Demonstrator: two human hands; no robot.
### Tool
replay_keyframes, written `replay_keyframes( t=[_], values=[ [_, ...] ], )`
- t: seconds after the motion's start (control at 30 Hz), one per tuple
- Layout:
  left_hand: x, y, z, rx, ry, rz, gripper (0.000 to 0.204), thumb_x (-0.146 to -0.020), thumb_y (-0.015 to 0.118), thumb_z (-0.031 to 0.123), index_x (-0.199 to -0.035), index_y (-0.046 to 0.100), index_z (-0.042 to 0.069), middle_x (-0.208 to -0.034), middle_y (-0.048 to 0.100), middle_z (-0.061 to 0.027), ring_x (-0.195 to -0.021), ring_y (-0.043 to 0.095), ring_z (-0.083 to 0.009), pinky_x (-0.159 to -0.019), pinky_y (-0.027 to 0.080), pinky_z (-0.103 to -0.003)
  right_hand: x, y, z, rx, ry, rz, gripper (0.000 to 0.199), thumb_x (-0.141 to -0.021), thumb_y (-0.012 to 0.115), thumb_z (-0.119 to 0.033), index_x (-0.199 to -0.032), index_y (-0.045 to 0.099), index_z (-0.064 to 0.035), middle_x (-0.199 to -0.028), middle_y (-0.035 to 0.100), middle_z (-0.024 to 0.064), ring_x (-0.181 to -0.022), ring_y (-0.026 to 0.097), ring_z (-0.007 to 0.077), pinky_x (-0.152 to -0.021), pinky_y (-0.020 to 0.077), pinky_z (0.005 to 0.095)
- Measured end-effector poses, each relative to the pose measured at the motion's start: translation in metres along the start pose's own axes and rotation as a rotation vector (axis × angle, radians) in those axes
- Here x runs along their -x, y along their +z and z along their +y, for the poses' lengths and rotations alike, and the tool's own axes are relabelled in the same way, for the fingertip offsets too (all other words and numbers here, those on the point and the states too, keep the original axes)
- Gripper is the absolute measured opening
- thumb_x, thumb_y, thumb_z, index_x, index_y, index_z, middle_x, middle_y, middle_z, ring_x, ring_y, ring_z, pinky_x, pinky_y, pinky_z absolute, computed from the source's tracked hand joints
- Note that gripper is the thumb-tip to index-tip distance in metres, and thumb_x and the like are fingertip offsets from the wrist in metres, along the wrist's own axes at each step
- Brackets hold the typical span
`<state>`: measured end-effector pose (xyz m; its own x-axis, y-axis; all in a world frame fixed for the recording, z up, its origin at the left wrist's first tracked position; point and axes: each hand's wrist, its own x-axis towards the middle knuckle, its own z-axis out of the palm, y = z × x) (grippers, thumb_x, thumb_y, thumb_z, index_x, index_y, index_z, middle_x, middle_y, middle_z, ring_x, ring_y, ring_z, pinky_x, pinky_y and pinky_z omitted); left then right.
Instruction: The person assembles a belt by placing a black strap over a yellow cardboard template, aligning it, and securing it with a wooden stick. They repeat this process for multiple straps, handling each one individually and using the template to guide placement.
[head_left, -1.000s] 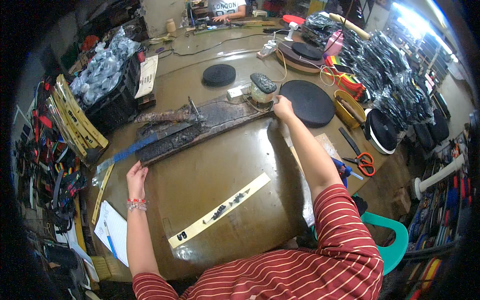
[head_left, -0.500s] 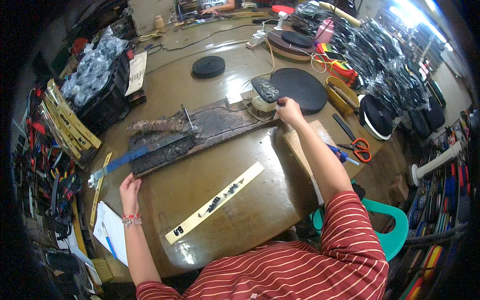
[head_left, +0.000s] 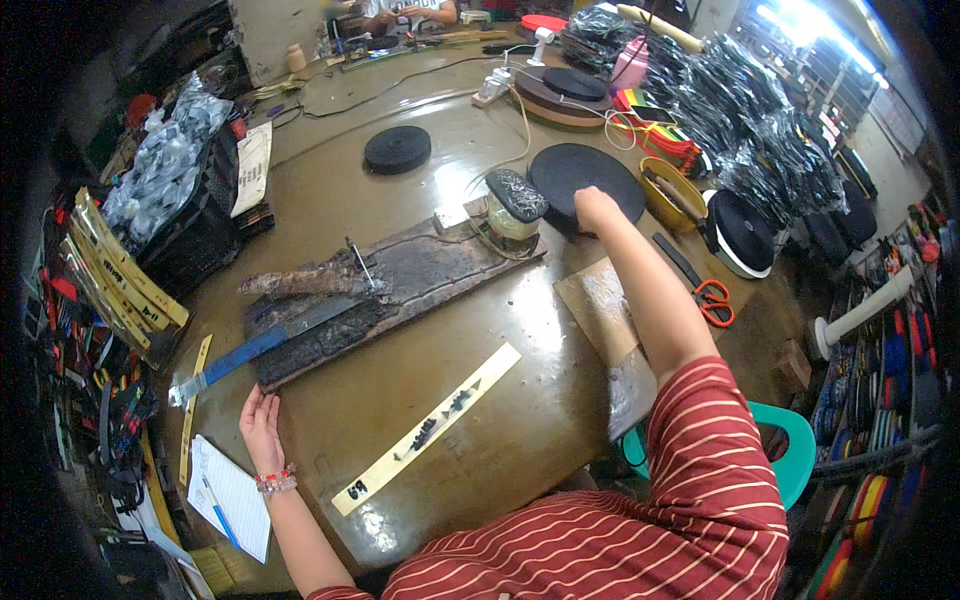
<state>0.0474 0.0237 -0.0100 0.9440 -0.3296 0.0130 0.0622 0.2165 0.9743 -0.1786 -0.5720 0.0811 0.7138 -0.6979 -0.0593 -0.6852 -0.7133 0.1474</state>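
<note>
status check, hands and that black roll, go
Left hand flat on the table, open, empty. Right hand on the big black webbing roll; grip not visible. Charred board and its boxy device alongside, nothing blocking.

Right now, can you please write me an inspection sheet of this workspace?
Surface: glossy brown table, worn.
Job's things: big black webbing roll; scorched board carrying a small transformer.
Clutter: pale measuring strip, scissors, notepad.
Hands: right hand on the roll's near edge; left hand flat on the table, fingers open.
Cables: white cord running to a power strip.
Surroundings: bagged black straps, black crate.
</note>
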Motion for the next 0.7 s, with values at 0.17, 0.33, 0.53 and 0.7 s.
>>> replay_keyframes(
  t=[0.17,0.33,0.53,0.7],
  values=[
    [0.002,0.002,0.001,-0.065,-0.009,0.028,0.036,-0.091,0.045,0.002,-0.126,0.044,-0.008,-0.124,0.050,-0.0126,-0.108,0.053,-0.0194,-0.099,0.042,-0.032,-0.003,0.005,-0.038,-0.032,0.040,0.162,0.036,-0.081,0.063,-0.026,-0.096,0.061,0.0059,-0.089,0.065,0.0209,-0.081,0.065,0.0341,-0.073,0.0540,0.0406],
    [0.004,0.002,0.001,-0.091,0.010,0.019,0.038,-0.092,0.046,0.004,-0.128,0.041,-0.007,-0.127,0.048,-0.0126,-0.109,0.052,-0.0199,-0.098,0.042,-0.033,-0.008,0.023,-0.008,-0.022,-0.027,0.202,0.020,-0.086,0.052,-0.013,-0.098,0.058,0.0021,-0.085,0.065,0.0205,-0.083,0.065,0.0340,-0.073,0.0521,0.0428],
    [0.001,-0.004,-0.001,-0.058,0.010,-0.003,0.038,-0.092,0.050,0.006,-0.127,0.042,-0.006,-0.124,0.049,-0.0126,-0.108,0.053,-0.0193,-0.097,0.043,-0.032,0.001,-0.021,0.095,-0.132,-0.101,-0.207,0.049,-0.078,0.068,-0.037,-0.121,0.057,-0.0161,-0.112,0.062,0.0150,-0.106,0.058,0.0298,-0.092,0.0456,0.0392],
    [-0.002,-0.007,-0.005,-0.073,0.037,0.024,0.037,-0.093,0.049,0.008,-0.127,0.043,-0.005,-0.121,0.051,-0.0116,-0.105,0.054,-0.0188,-0.096,0.044,-0.032,0.038,-0.041,0.168,-0.084,0.098,0.190,0.023,-0.072,0.064,-0.013,-0.094,0.065,-0.0048,-0.092,0.064,0.0184,-0.090,0.061,0.0343,-0.079,0.0484,0.0420]
  ],
)
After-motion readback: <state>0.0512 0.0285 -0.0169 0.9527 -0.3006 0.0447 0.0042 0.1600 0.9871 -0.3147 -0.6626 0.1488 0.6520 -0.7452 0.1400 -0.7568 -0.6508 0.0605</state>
